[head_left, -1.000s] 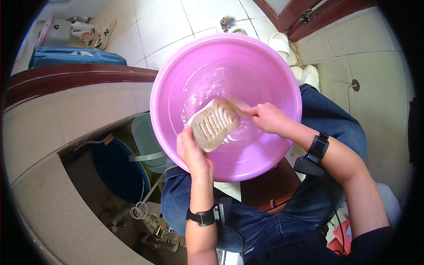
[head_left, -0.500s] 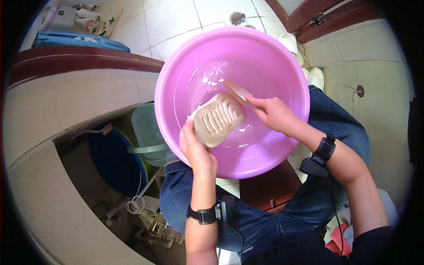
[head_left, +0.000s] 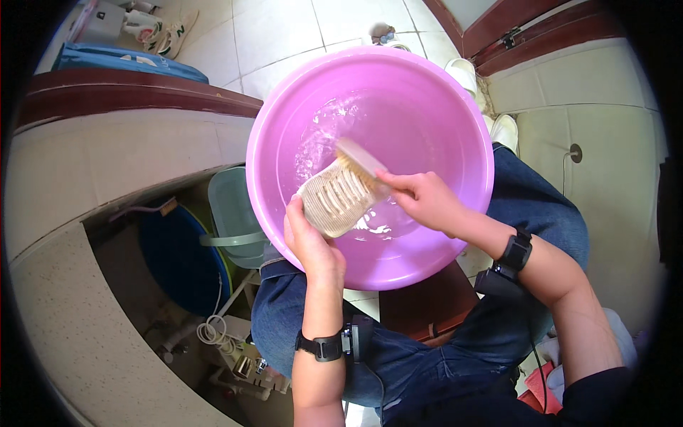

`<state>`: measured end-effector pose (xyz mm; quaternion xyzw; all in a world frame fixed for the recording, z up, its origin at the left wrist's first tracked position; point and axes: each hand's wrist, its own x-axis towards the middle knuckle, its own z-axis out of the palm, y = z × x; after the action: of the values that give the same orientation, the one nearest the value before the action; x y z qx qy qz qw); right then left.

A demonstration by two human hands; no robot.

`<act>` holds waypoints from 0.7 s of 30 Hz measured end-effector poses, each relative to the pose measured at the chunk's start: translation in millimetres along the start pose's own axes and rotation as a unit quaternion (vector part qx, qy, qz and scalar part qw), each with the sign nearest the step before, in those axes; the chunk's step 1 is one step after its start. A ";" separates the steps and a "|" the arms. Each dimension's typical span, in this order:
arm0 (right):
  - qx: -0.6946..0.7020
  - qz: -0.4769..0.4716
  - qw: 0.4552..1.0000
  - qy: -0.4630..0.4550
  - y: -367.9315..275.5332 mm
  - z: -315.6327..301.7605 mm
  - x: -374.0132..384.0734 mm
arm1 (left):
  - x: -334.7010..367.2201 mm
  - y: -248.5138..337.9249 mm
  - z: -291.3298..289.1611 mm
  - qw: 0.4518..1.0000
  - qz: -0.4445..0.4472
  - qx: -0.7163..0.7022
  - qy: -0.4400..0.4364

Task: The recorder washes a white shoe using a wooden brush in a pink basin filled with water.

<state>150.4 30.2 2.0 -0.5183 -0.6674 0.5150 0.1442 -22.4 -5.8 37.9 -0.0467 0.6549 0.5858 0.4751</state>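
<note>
Sweeping the brush (head_left: 363,156) left and down since the earlier frame, from just past the upper edge onto the upper right end of the slipper (head_left: 333,203). Gripping the slipper by its lower left edge with the left hand (head_left: 311,240) and clasping the brush by its near end with the right hand (head_left: 425,196), so closing both hands on something while keeping them apart. Holding the slipper over the basin (head_left: 486,164), near the middle of the frame; not making out whether touching the water (head_left: 320,142).

For scrubbing well, best be bracing the slipper firmly against each push, pressing the bristles (head_left: 350,165) evenly, following the ribs, then working into the slots. Better be keeping the left fingers clear of the strokes and probably be turning the slipper for reaching the gripped edge.

Looking pale cream and finely ribbed, with slanting slots lining up across the middle. Showing only one face; seeming a slipper by shape alone.
</note>
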 end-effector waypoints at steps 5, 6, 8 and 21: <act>0.092 -0.037 0.991 -0.086 -33.6 -7.1 -16.0 | 2.9 -2.6 -5.3 0.999 0.021 0.024 0.003; 0.074 -0.041 0.994 -0.073 -32.7 -8.7 -16.0 | 2.1 -1.2 -2.7 1.000 0.011 0.006 -0.002; 0.042 0.005 0.998 -0.044 -20.2 -6.8 -12.0 | -1.0 -0.4 -0.6 1.000 0.001 0.002 0.000; -0.123 0.020 0.992 -0.010 25.5 -14.8 -1.6 | 1.7 -3.6 -8.1 1.000 0.004 0.001 -0.009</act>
<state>175.7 35.0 -12.5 -0.5400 -0.7169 0.4366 0.0624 -25.7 -12.7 33.1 -0.0386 0.6514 0.5876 0.4785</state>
